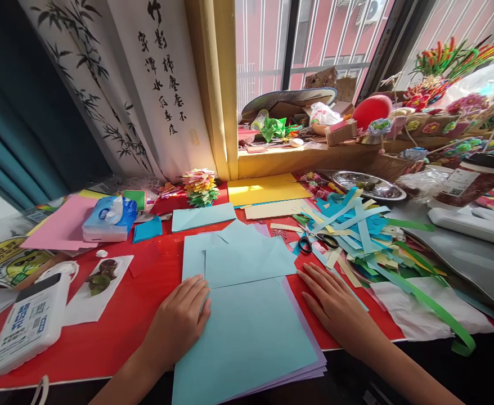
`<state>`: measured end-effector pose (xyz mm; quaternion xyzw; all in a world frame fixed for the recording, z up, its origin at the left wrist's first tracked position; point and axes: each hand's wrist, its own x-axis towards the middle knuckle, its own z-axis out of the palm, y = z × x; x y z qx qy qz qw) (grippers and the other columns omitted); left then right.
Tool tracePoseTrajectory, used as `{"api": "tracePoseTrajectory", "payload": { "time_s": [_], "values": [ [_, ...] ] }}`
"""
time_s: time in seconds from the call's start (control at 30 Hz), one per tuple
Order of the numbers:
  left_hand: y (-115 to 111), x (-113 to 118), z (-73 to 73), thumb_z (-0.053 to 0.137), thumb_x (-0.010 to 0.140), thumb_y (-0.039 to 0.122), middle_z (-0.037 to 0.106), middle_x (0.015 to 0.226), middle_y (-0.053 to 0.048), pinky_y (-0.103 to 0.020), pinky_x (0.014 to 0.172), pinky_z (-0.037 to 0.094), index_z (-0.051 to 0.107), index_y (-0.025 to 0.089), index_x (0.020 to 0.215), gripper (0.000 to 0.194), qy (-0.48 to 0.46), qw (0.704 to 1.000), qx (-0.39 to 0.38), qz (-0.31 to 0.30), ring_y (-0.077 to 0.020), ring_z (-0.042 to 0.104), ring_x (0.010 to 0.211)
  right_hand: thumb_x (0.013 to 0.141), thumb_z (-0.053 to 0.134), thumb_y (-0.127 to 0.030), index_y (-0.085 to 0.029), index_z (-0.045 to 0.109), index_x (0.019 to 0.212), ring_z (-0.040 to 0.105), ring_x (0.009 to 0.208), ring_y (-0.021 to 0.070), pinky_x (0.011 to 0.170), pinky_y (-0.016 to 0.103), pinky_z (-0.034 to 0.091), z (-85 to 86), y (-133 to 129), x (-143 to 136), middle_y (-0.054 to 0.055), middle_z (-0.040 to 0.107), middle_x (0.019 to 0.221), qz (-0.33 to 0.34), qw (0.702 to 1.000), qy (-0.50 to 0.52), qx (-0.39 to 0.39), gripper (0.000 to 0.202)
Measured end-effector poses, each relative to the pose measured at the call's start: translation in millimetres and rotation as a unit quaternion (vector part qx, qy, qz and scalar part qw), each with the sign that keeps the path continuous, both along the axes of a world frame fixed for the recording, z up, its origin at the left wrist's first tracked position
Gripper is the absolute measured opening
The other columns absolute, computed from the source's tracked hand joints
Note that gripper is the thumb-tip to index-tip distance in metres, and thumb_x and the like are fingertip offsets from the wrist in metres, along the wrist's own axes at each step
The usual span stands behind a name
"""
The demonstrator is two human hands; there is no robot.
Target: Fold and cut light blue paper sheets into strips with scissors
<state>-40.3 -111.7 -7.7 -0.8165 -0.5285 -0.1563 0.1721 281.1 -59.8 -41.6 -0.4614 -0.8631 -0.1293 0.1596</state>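
Light blue sheets [247,337] lie over lilac ones at the table's front edge, with a smaller cut or folded blue piece [247,259] on top toward the back. My left hand [182,318] rests at the left edge of the blue paper, fingers together and extended, holding nothing. On the right, my right hand [335,306] lies flat on the red table with its fingers spread, the fingertips near the corner of the smaller piece. Black-handled scissors [305,244] lie just beyond my right hand, beside a heap of blue, cream and green paper strips [360,222].
A tissue pack [109,218], pink paper [59,222] and a white box [30,323] are on the left. Yellow paper [264,189] and a small paper stack [200,187] are at the back. A metal plate [369,186] and cup [475,180] stand back right.
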Motion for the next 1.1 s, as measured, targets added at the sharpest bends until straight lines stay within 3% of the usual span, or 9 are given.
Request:
{"api": "tracePoseTrajectory", "payload": {
  "time_s": [0.07, 0.17, 0.33, 0.4, 0.57, 0.67, 0.77, 0.9, 1.1],
  "values": [
    [14, 1, 9.4, 0.037, 0.089, 0.029, 0.061, 0.110, -0.009, -0.035, 0.086, 0.048, 0.059, 0.016, 0.093, 0.026, -0.045, 0.997, -0.039, 0.039, -0.0223, 0.051, 0.112, 0.092, 0.035, -0.033, -0.014, 0.044, 0.131, 0.039, 0.126, 0.0218, 0.104, 0.043, 0.034, -0.6, 0, 0, 0.008, 0.045, 0.135, 0.000, 1.000, 0.001, -0.004, 0.045],
    [47, 3, 22.5, 0.034, 0.089, 0.041, 0.057, 0.116, -0.010, -0.031, 0.077, 0.050, 0.051, 0.016, 0.111, 0.036, -0.101, 0.986, -0.107, 0.082, -0.0216, 0.052, 0.109, 0.092, 0.035, -0.034, -0.013, 0.043, 0.132, 0.038, 0.127, 0.0218, 0.103, 0.043, 0.035, -1.5, -1, 1, 0.008, 0.044, 0.136, 0.001, 1.000, -0.003, -0.005, 0.046],
    [103, 12, 29.3, 0.042, 0.082, 0.053, 0.052, 0.121, -0.013, -0.036, 0.086, 0.042, 0.047, 0.017, 0.118, 0.051, -0.091, 0.963, -0.251, 0.043, -0.0258, 0.048, 0.112, 0.092, 0.035, -0.035, -0.014, 0.042, 0.133, 0.038, 0.127, 0.0215, 0.104, 0.044, 0.034, -3.8, -1, 2, 0.007, 0.043, 0.137, 0.007, 1.000, -0.002, 0.005, 0.046],
    [116, 19, 28.9, 0.049, 0.077, 0.053, 0.052, 0.118, -0.013, -0.036, 0.088, 0.040, 0.049, 0.016, 0.112, 0.051, -0.103, 0.949, -0.288, 0.073, -0.0270, 0.047, 0.111, 0.092, 0.036, -0.035, -0.015, 0.042, 0.133, 0.038, 0.127, 0.0218, 0.103, 0.044, 0.035, -4.3, -1, 3, 0.007, 0.044, 0.136, 0.008, 1.000, 0.002, 0.011, 0.046],
    [129, 28, 33.8, 0.059, 0.067, 0.045, 0.058, 0.105, -0.012, -0.040, 0.089, 0.036, 0.056, 0.016, 0.094, 0.040, -0.117, 0.931, -0.326, 0.115, -0.0313, 0.047, 0.108, 0.092, 0.035, -0.034, -0.016, 0.038, 0.135, 0.037, 0.128, 0.0218, 0.104, 0.043, 0.034, -4.5, 0, 4, 0.006, 0.042, 0.138, 0.014, 1.000, 0.003, 0.008, 0.047],
    [126, 23, 43.9, 0.053, 0.072, 0.040, 0.062, 0.098, -0.007, -0.033, 0.080, 0.041, 0.058, 0.019, 0.087, 0.026, -0.133, 0.922, -0.349, 0.103, -0.0261, 0.054, 0.098, 0.092, 0.035, -0.034, -0.017, 0.037, 0.136, 0.035, 0.129, 0.0219, 0.104, 0.043, 0.034, -4.5, 0, 5, 0.005, 0.041, 0.139, 0.014, 1.000, 0.001, 0.000, 0.048],
    [111, 14, 56.2, 0.039, 0.081, 0.045, 0.064, 0.094, -0.004, -0.029, 0.071, 0.043, 0.058, 0.020, 0.089, 0.033, -0.212, 0.907, -0.346, 0.113, -0.0220, 0.058, 0.088, 0.092, 0.035, -0.035, -0.017, 0.037, 0.136, 0.034, 0.130, 0.0220, 0.105, 0.043, 0.034, -4.1, -2, 7, 0.006, 0.039, 0.139, 0.016, 1.000, 0.009, -0.011, 0.048],
    [69, 6, 64.2, 0.050, 0.076, 0.052, 0.065, 0.097, -0.004, -0.028, 0.068, 0.045, 0.055, 0.019, 0.107, 0.045, -0.461, 0.784, -0.392, 0.139, -0.0216, 0.060, 0.086, 0.092, 0.034, -0.036, -0.018, 0.033, 0.138, 0.033, 0.130, 0.0210, 0.104, 0.041, 0.035, -3.2, -7, 13, 0.004, 0.036, 0.141, 0.015, 1.000, 0.003, -0.019, 0.050],
    [10, 13, 53.6, 0.052, 0.079, 0.048, 0.064, 0.096, -0.004, -0.026, 0.068, 0.048, 0.043, 0.021, 0.124, 0.054, -0.564, 0.621, -0.530, 0.126, -0.0168, 0.060, 0.085, 0.091, 0.034, -0.036, -0.021, 0.021, 0.142, 0.032, 0.131, 0.0221, 0.105, 0.045, 0.033, -7.0, -17, 20, 0.003, 0.030, 0.144, 0.012, 1.000, -0.019, -0.002, 0.055]
  ]
}}
